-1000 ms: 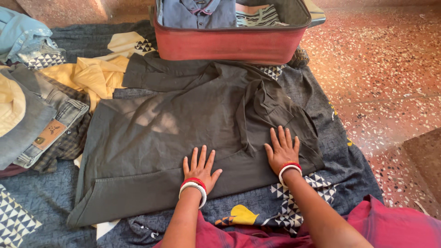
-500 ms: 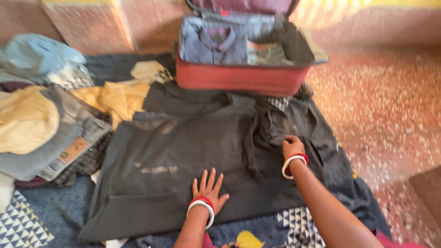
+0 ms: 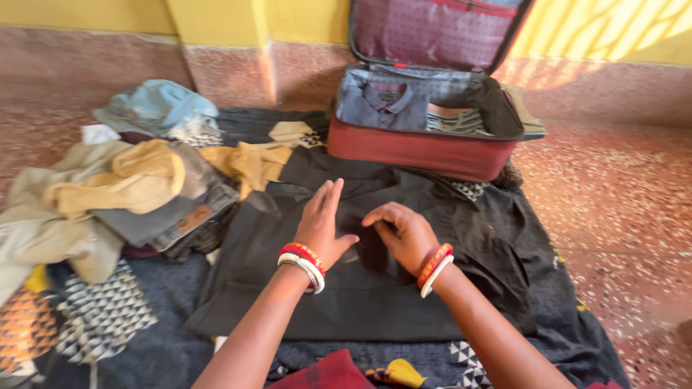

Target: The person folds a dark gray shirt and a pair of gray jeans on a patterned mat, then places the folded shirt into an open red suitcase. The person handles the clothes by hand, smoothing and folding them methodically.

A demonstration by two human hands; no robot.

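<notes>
A dark grey shirt [image 3: 375, 302] lies spread flat on a patterned blue sheet [image 3: 108, 324] on the floor. My left hand [image 3: 322, 223] rests flat on the shirt's middle, fingers together and pointing away from me. My right hand [image 3: 400, 234] sits just beside it, fingers curled down onto the cloth; whether it pinches a fold is hidden. Both wrists wear red and white bangles. An open red suitcase [image 3: 418, 148] stands just beyond the shirt, with a folded blue shirt [image 3: 386, 101] and a striped garment inside.
A heap of clothes [image 3: 130, 194] lies to the left: yellow tops, jeans, a light blue garment. Speckled red floor [image 3: 620, 202] stretches to the right. A yellow wall [image 3: 252, 18] with a column runs behind the suitcase.
Both hands moved from the shirt's near hem up to its middle and came close together. The right-hand part of the shirt looks folded inward. The view tilted up, showing the suitcase lid and wall.
</notes>
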